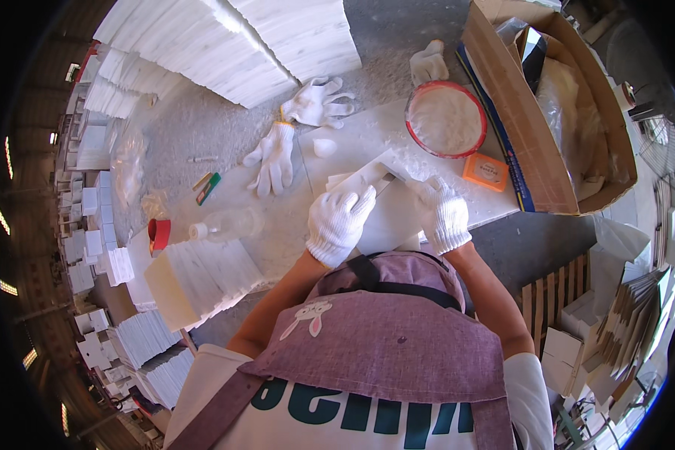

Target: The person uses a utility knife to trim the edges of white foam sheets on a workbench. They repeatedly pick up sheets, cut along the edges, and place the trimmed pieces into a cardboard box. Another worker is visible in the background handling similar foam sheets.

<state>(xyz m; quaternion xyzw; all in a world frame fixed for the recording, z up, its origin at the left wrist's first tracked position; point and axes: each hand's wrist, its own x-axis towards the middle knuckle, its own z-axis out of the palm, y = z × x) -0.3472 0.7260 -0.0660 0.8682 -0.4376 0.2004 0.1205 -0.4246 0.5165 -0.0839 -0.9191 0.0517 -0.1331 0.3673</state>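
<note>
Both my hands wear white knit gloves and meet over the near part of the work table. My left hand (341,223) has its fingers curled at the near edge of a flat white tile (361,178). My right hand (444,214) is closed beside the tile's right end, its fingertips partly lost in the white. A thin grey blade-like piece (385,182) shows between the two hands; which hand it belongs to is unclear. White powder lies around the right fingers. Just beyond stands a red-rimmed tub (447,120) of white powder, next to an orange box (485,172).
Stacked white tiles stand at the far left (225,52) and near left (202,277). Loose gloves (274,159), a clear bottle (229,224), a green-handled tool (208,189) and a red tape roll (158,235) lie left. An open cardboard box (532,135) borders the right.
</note>
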